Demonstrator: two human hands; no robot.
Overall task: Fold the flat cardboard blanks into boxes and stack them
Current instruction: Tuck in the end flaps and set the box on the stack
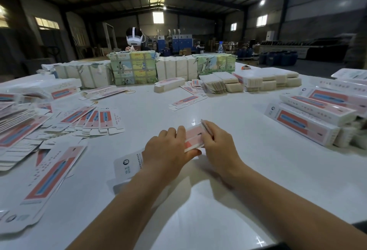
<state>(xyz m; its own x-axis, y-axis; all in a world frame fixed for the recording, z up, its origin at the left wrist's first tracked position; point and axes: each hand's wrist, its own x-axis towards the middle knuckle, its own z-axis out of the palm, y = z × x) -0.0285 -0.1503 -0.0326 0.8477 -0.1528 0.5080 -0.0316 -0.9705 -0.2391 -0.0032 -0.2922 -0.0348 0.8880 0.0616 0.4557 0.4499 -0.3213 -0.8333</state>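
Above the white table (198,200), the left hand (168,148) and the right hand (215,144) both gripped one pink cardboard blank (194,137), fingers curled around it.

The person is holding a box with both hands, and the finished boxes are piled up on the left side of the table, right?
Not quite. The head view shows both hands, left hand and right hand, holding the box, but the finished boxes are piled on the right; the left side holds flat blanks.

Two hands (168,148) (216,146) hold one blank (193,137). One flat blank (53,174) lies lower left. Four wrapped bundles (133,67) line the desk's (258,170) far edge. One person (134,39) sits beyond.
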